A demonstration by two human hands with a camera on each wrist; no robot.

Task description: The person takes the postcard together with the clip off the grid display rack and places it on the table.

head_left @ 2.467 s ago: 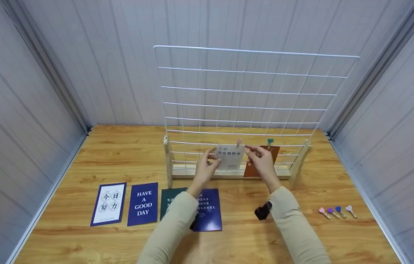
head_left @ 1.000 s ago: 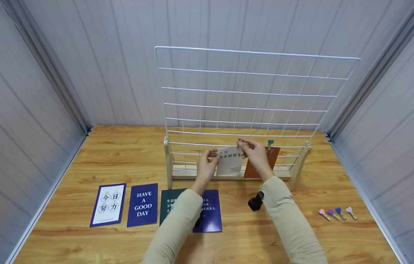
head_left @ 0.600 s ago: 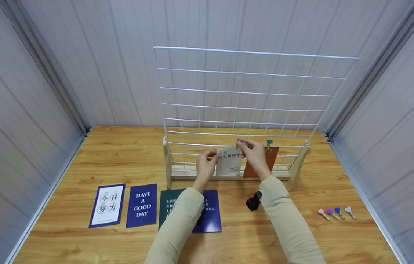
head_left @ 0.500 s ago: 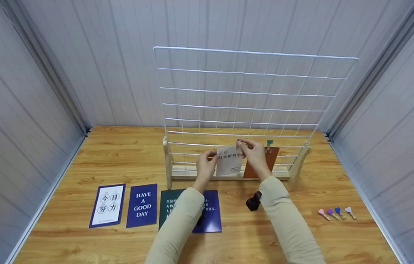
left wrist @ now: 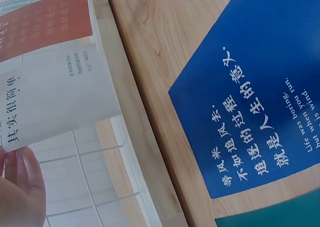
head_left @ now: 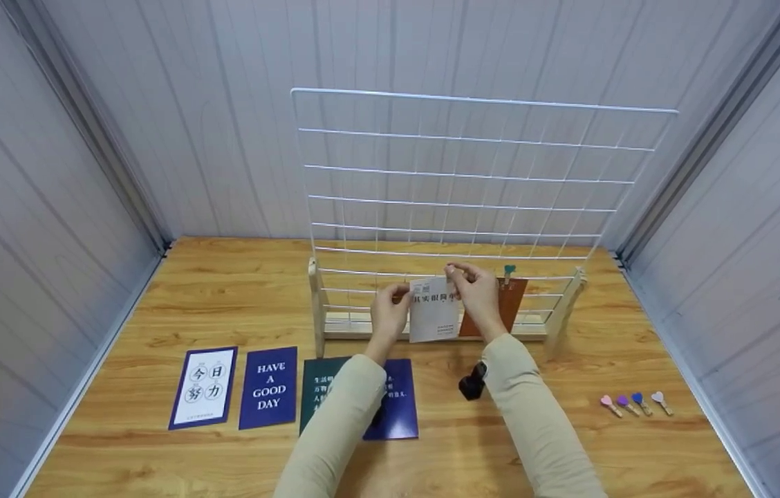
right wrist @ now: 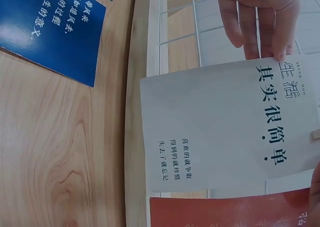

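Right now you've got the white card [head_left: 435,310] up against the lower rows of the wire grid [head_left: 480,173], just left of the orange card [head_left: 500,304] that hangs there under a teal heart clip [head_left: 509,271]. Your left hand [head_left: 390,318] pinches the card's upper left corner, fingers [right wrist: 252,22] curled over the edge. Your right hand [head_left: 476,294] is closed at the top right corner, where a small clip [head_left: 451,269] meets the grid wire; whether the fingers squeeze the clip or only the paper, I cannot tell.

Judging by its look, this card is light, thin and fairly stiff, smooth enough to slip, and easy to crease if you bear down mid-sheet. The top corners are the sensible hold, and that's where you are.

Its long axis runs up and down, printed face toward you, the top edge along a grid wire, the bottom edge near the wooden base rail [head_left: 431,330]. It hangs very slightly askew.

Down on the bench [head_left: 155,304] lie a white-and-blue card [head_left: 204,386], a navy card [head_left: 269,385], a green one [head_left: 315,391] and a blue one [head_left: 397,401] side by side, with four heart clips [head_left: 635,401] well off to the right.
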